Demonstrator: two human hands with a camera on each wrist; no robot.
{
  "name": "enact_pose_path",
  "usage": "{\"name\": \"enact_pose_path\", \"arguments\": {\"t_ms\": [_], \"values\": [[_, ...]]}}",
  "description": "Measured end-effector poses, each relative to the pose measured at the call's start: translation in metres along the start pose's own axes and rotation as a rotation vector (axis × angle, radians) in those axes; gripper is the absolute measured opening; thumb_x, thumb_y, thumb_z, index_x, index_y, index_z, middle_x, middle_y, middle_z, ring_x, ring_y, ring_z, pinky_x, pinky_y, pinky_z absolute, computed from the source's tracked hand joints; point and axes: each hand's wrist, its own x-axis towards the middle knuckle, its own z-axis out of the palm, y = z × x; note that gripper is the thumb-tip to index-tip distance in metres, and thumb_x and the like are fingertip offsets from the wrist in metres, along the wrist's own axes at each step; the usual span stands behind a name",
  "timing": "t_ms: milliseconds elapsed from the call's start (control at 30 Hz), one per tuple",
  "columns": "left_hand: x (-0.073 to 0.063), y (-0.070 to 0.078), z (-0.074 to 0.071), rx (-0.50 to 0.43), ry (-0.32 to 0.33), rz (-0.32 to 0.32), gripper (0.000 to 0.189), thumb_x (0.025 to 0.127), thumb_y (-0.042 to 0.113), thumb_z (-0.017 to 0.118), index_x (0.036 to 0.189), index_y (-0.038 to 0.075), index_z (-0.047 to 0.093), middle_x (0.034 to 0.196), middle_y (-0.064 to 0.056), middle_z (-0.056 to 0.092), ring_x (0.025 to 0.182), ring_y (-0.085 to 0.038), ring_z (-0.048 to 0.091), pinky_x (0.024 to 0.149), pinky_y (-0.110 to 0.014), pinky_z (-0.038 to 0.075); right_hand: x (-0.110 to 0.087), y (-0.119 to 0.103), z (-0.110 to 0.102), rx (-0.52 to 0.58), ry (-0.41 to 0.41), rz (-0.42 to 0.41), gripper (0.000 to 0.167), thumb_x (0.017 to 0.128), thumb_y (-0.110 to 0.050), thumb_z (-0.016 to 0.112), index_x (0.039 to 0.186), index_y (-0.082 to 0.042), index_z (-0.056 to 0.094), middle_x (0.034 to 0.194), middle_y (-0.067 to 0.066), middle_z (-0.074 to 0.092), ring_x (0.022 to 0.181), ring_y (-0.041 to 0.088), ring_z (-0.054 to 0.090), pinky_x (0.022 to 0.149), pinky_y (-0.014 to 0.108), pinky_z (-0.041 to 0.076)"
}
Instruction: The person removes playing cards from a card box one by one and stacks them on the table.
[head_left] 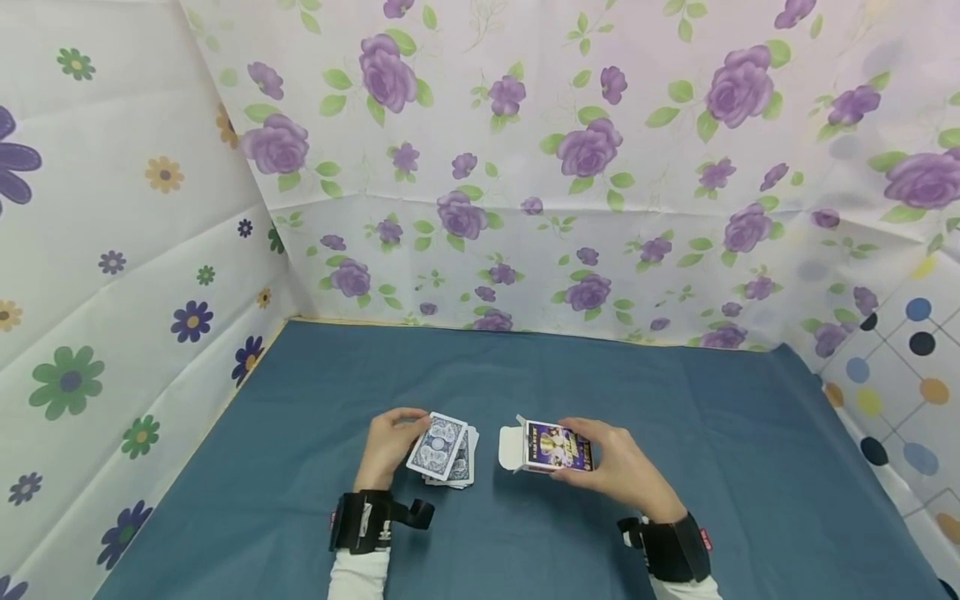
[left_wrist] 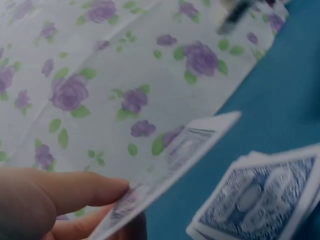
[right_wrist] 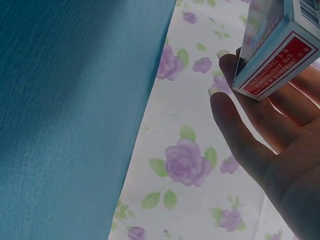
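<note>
My left hand [head_left: 385, 447] pinches a playing card [head_left: 438, 447] between thumb and fingers, its blue-and-white patterned back facing up. In the left wrist view the card [left_wrist: 172, 165] is tilted, held by its near edge. Under and beside it lies a loose, uneven stack of playing cards [head_left: 467, 467] with the same back. My right hand [head_left: 624, 468] grips a purple card box [head_left: 558, 447] by its right end, its white flap [head_left: 512, 448] open toward the cards. A red label panel shows on the box [right_wrist: 276, 62] in the right wrist view.
A blue-grey cloth [head_left: 510, 542] covers the table. Behind it hangs a white curtain [head_left: 525, 183] with purple flowers, and patterned sheets border the left and right sides. Both wrists wear black straps [head_left: 362, 522].
</note>
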Motion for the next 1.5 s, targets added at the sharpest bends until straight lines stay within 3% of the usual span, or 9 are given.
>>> {"name": "enact_pose_path", "arguments": {"t_ms": [200,333,667,900,1067,1167,1267,1367,1500], "values": [[0.002,-0.009,0.007,0.100,0.042,-0.037,0.023,0.091,0.011,0.064,0.111,-0.001,0.069,0.083,-0.014,0.072,0.071,-0.022,0.063,0.062,-0.032,0.041,0.000,0.000,0.001,0.013,-0.009,0.002,0.066,0.076,-0.041,0.081,0.130,-0.010,0.060,0.126,0.009,0.065,0.108,0.022,0.063,0.081,0.041,0.052],[0.003,-0.013,0.011,0.132,0.054,-0.017,0.021,0.090,0.008,0.065,0.108,-0.001,0.069,0.082,-0.014,0.071,0.068,-0.022,0.063,0.056,-0.033,0.039,0.000,0.001,0.001,0.019,-0.017,-0.001,0.067,0.076,-0.043,0.081,0.131,-0.010,0.060,0.126,0.009,0.065,0.108,0.021,0.063,0.082,0.041,0.052],[0.000,-0.020,0.018,0.284,0.155,0.140,0.012,0.087,0.007,0.069,0.094,-0.002,0.070,0.076,-0.014,0.069,0.065,-0.020,0.062,0.060,-0.033,0.047,0.002,0.003,0.001,0.025,-0.028,-0.009,0.069,0.077,-0.046,0.079,0.131,-0.008,0.060,0.127,0.010,0.065,0.109,0.022,0.064,0.082,0.041,0.052],[-0.002,-0.024,0.020,0.290,0.163,0.166,0.010,0.087,0.006,0.068,0.092,-0.003,0.068,0.076,-0.016,0.068,0.065,-0.022,0.062,0.060,-0.034,0.048,0.002,0.002,0.003,0.025,-0.049,0.021,0.071,0.076,-0.050,0.078,0.132,-0.011,0.059,0.128,0.009,0.064,0.109,0.019,0.063,0.081,0.032,0.051],[-0.007,-0.018,0.023,0.318,0.228,0.234,0.012,0.091,0.008,0.064,0.095,-0.002,0.068,0.080,-0.017,0.067,0.066,-0.022,0.060,0.056,-0.035,0.047,0.001,0.001,0.003,0.021,-0.051,0.022,0.070,0.076,-0.050,0.077,0.132,-0.011,0.059,0.128,0.008,0.064,0.107,0.017,0.063,0.080,0.030,0.050],[-0.013,-0.003,0.024,0.285,0.147,0.318,0.014,0.093,0.011,0.063,0.099,0.000,0.069,0.085,-0.015,0.068,0.071,-0.023,0.061,0.060,-0.034,0.049,0.001,0.001,0.003,0.011,-0.048,0.008,0.069,0.077,-0.050,0.077,0.132,-0.010,0.059,0.127,0.008,0.064,0.106,0.018,0.063,0.079,0.031,0.050],[-0.019,0.015,0.032,0.213,-0.060,0.366,0.016,0.092,0.015,0.065,0.098,0.002,0.071,0.085,-0.013,0.069,0.073,-0.022,0.062,0.065,-0.031,0.049,0.002,0.001,0.003,0.002,-0.039,-0.002,0.068,0.078,-0.049,0.077,0.131,-0.010,0.060,0.126,0.008,0.065,0.106,0.018,0.064,0.080,0.032,0.051],[-0.027,0.029,0.049,0.166,-0.249,0.349,0.016,0.091,0.018,0.068,0.094,0.003,0.073,0.083,-0.010,0.070,0.069,-0.018,0.061,0.061,-0.028,0.047,0.001,0.001,0.003,0.012,-0.034,-0.013,0.068,0.078,-0.049,0.077,0.131,-0.010,0.060,0.126,0.009,0.065,0.106,0.019,0.065,0.080,0.032,0.052],[-0.038,0.034,0.071,0.198,-0.332,0.353,0.015,0.089,0.017,0.070,0.087,0.002,0.071,0.073,-0.007,0.065,0.059,-0.010,0.053,0.052,-0.024,0.042,0.000,-0.001,0.003,0.040,-0.045,-0.028,0.068,0.079,-0.049,0.075,0.131,-0.009,0.059,0.126,0.009,0.064,0.105,0.019,0.065,0.079,0.031,0.052]]}}
